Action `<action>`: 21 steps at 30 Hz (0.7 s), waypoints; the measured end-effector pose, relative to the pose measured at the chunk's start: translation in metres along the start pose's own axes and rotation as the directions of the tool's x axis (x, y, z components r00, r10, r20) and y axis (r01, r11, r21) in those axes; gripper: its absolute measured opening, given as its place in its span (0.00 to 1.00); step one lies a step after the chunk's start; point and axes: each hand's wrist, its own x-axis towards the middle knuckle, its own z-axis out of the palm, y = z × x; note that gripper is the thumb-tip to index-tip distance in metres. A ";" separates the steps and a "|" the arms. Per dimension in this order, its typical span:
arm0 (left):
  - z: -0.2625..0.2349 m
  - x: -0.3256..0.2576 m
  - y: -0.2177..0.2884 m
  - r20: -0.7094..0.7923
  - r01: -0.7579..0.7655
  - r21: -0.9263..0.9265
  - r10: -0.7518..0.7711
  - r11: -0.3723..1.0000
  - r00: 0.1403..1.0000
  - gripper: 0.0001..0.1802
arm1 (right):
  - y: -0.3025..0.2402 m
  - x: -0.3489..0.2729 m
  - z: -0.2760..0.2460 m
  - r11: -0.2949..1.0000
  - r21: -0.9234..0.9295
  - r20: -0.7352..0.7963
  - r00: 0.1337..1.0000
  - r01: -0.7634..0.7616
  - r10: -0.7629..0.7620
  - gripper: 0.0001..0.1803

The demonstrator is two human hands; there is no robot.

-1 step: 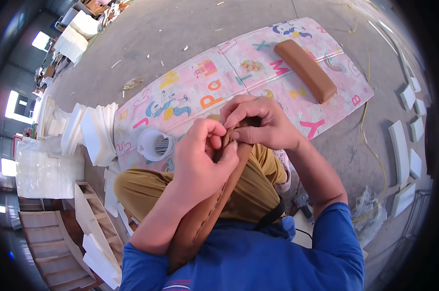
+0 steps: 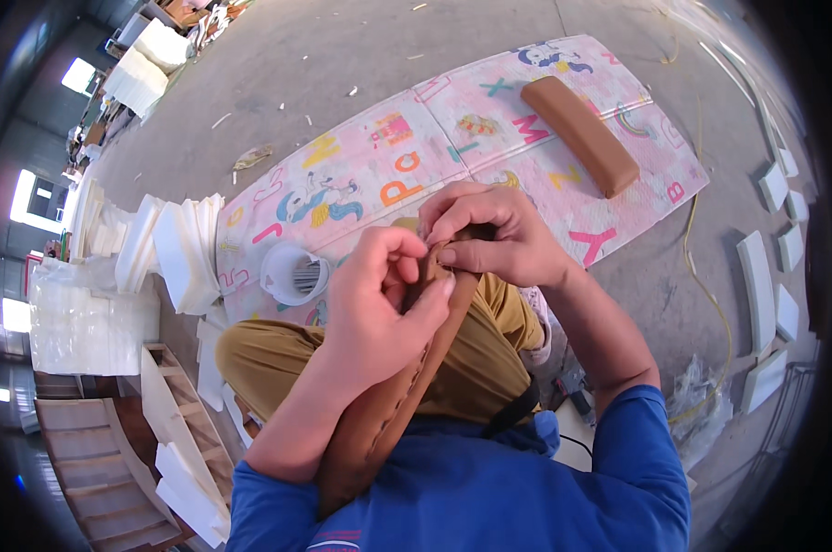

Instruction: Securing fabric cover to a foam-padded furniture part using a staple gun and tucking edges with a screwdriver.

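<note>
Over your lap, brown padded strip [image 2: 393, 405] runs lengthwise from chest up to both hands. Your left hand [image 2: 379, 304] and right hand [image 2: 494, 235] pinch its far end, fingertips pressed together; right sits farther out.

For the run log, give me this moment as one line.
left hand: pinching brown padded piece | right hand: gripping its top end | finished brown pad: on play mat
</note>
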 end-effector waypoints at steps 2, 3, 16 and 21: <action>-0.009 -0.003 0.003 0.033 -0.023 0.015 0.023 1.000 0.999 0.16 | 0.007 -0.001 0.001 0.998 0.064 -0.017 1.000 0.010 -0.009 0.08; -0.012 -0.005 0.003 0.043 -0.113 0.123 0.109 0.986 0.993 0.17 | 0.009 -0.001 0.005 0.995 0.099 -0.036 0.999 0.007 -0.003 0.08; 0.004 -0.005 -0.003 -0.052 -0.257 0.390 0.300 0.884 0.953 0.13 | -0.017 0.020 -0.005 0.987 -0.161 0.236 0.971 -0.004 0.042 0.14; 0.004 -0.002 -0.005 -0.013 -0.331 0.539 0.401 0.774 0.916 0.13 | 0.002 0.007 0.002 0.975 -0.159 0.081 0.986 0.156 -0.145 0.10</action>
